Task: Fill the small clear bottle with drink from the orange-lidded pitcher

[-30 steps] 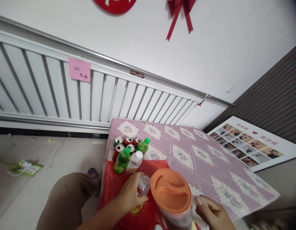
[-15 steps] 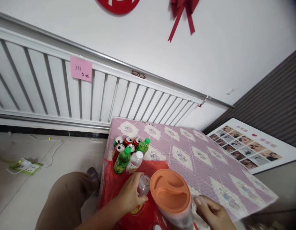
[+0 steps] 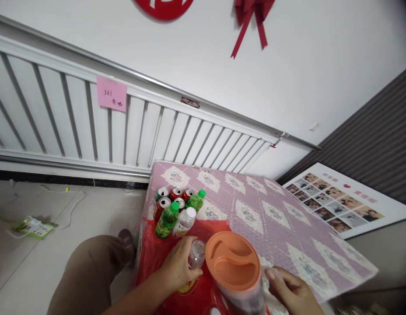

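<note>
My left hand (image 3: 180,264) is closed around a clear, uncapped bottle (image 3: 198,254) standing over a red plastic bag (image 3: 150,267). Just right of the bottle is a translucent pitcher with an orange lid (image 3: 234,262). My right hand (image 3: 290,288) grips the pitcher's handle at its right side. Beyond my left hand stand a green-capped green bottle (image 3: 167,221), a white-capped bottle (image 3: 185,222) and another green bottle (image 3: 196,200). Several opened drink cans (image 3: 176,192) cluster behind them. Part of a white cap (image 3: 215,311) shows at the bottom edge.
A purple patterned mattress cover (image 3: 229,199) lies under everything, against a white radiator (image 3: 137,127) with a pink note (image 3: 111,94). A framed photo board (image 3: 345,199) leans at the right. On the floor at left lies a power strip (image 3: 35,227); my knee (image 3: 83,271) is beside the bed.
Almost nothing differs. Both hands keep their hold on the bottle and the pitcher, and the view has shifted very slightly.
</note>
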A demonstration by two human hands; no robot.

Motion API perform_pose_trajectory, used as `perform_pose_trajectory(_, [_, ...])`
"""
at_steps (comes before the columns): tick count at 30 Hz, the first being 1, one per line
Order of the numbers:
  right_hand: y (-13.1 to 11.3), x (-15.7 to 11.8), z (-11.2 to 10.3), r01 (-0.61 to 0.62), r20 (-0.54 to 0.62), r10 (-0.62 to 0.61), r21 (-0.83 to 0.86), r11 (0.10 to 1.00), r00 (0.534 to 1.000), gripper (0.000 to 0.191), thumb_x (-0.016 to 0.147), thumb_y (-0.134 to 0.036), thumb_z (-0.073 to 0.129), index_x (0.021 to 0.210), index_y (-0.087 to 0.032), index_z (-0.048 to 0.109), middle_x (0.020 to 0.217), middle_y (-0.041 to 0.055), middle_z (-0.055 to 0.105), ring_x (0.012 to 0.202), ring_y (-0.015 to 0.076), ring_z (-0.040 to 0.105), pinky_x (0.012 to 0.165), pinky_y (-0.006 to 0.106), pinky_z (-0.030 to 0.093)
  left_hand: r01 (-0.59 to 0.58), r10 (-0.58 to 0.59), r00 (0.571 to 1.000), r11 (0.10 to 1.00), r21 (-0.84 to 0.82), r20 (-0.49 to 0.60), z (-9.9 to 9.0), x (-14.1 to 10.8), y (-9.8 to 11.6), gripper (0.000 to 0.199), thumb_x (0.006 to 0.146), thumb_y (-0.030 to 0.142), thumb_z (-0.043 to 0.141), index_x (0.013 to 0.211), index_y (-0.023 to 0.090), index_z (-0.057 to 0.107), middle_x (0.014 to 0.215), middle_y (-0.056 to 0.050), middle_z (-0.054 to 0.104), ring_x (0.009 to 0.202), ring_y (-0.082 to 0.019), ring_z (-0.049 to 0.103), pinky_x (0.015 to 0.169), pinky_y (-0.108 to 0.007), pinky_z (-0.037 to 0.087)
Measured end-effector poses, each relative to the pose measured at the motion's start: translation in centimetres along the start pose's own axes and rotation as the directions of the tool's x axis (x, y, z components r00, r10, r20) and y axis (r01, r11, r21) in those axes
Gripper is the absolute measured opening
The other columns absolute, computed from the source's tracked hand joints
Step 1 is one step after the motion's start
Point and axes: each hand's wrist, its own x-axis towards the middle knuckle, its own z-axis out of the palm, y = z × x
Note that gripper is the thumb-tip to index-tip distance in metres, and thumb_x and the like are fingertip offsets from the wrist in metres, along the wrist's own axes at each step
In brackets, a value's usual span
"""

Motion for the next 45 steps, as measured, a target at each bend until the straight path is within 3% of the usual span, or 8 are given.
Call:
perform_pose_trajectory(5, [-0.5,-0.1,0.1,0.022,-0.041,-0.022,-0.015,1.000,0.999,0.056,0.076,-0.071,0.055,0.054,-0.020,0.061,0.054,0.0003,0.057,0.056,0.0176,0.053,0.054,0.024,0.047,-0.003,0.003,1.000,1.000,-0.001,-0.001,0.0,0.0,0.0,0.077,0.058,0.012,0.077,0.129,0.017,0.046,0.131,-0.014,0.058,0.123,-0.031,0.054,0.107,-0.047,0.042])
perform_pose_trajectory(18, [-1.7,0.0,-0.3,0.026,-0.007,-0.026,-0.034,0.999,1.000,0.051,0.072,-0.067,0.060,0.052,-0.021,0.062,0.055,0.0013,0.062,0.059,0.0194,0.059,0.056,0.025,0.051,0.010,-0.010,1.000,1.000,-0.004,-0.003,0.0,-0.1,0.1,0.078,0.058,0.012,0.078,0.128,0.020,0.046,0.132,-0.013,0.058,0.123,-0.030,0.054,0.107,-0.047,0.041])
perform_pose_trajectory(32, [-2.1,-0.4,0.0,0.039,-0.088,-0.042,-0.037,0.999,0.995,0.054,0.073,-0.069,0.059,0.049,-0.021,0.058,0.054,0.0008,0.056,0.056,0.0181,0.053,0.052,0.025,0.046,0.008,-0.008,1.000,1.000,-0.006,-0.001,-0.1,-0.1,0.2,0.077,0.058,0.011,0.078,0.128,0.021,0.046,0.131,-0.012,0.058,0.123,-0.029,0.055,0.107,-0.046,0.042])
perform_pose_trajectory(45, [-1.8,-0.2,-1.1,-0.002,0.025,0.002,-0.035,0.999,1.000,0.053,0.077,-0.067,0.057,0.056,-0.019,0.063,0.058,0.0000,0.053,0.061,0.0178,0.049,0.057,0.026,0.043,0.010,-0.010,1.000,1.000,-0.003,0.005,-0.1,-0.2,-0.2,0.078,0.059,0.011,0.077,0.130,0.019,0.045,0.133,-0.014,0.057,0.124,-0.030,0.054,0.108,-0.047,0.041])
